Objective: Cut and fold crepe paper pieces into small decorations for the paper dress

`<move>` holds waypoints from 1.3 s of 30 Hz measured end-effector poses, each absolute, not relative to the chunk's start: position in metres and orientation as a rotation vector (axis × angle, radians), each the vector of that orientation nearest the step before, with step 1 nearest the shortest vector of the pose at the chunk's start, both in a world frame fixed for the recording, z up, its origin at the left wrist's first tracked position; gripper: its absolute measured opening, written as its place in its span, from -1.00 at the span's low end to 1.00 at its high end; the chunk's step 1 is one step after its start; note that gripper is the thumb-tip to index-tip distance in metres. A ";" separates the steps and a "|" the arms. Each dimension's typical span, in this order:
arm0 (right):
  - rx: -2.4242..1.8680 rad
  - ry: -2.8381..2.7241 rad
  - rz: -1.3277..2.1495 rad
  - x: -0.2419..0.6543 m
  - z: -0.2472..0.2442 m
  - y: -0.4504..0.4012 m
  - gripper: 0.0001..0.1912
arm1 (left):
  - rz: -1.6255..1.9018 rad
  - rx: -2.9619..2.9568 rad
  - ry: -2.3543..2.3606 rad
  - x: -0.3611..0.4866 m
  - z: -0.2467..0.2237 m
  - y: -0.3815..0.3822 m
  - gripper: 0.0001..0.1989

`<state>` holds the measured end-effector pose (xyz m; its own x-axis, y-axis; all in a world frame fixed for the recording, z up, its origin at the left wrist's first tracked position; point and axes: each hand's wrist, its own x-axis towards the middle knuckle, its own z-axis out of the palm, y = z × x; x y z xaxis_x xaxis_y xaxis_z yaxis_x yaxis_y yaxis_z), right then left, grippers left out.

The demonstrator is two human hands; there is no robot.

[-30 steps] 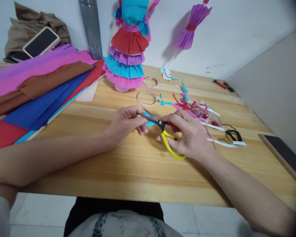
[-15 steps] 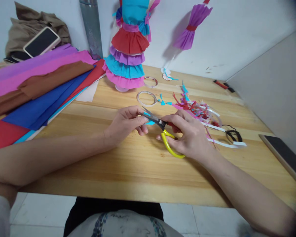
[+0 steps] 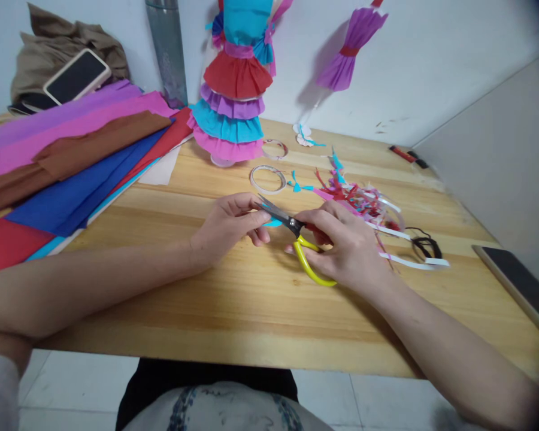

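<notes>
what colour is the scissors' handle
The scissors' handle is yellow, clearest in the head view.

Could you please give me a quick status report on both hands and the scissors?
Left hand: pinching small blue piece. Right hand: gripping yellow-handled scissors, blades at the piece. Nearby: scrap pile just beyond right hand.

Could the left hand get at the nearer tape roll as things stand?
Probably yes: the nearer tape roll lies uncovered just beyond the left hand. But the hand is holding turquoise paper at the scissors, so it would likely need freeing first.
</notes>
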<state>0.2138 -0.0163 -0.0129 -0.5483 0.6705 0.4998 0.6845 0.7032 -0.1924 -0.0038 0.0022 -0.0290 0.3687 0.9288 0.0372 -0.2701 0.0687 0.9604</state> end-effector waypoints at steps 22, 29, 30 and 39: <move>-1.095 -2.371 0.084 0.211 -0.010 -0.019 -0.65 | 1.049 1.151 0.696 -0.005 -0.030 0.002 -0.88; -1.115 -2.374 0.116 0.212 -0.011 -0.019 -0.66 | 1.034 1.183 0.696 -0.005 -0.031 0.003 -0.86; -1.125 -2.373 0.119 0.212 -0.011 -0.019 -0.66 | 1.032 1.184 0.700 -0.005 -0.031 0.003 -0.86; -1.090 -2.389 0.092 0.211 -0.010 -0.019 -0.73 | 1.027 1.167 0.709 -0.005 -0.030 0.003 -0.87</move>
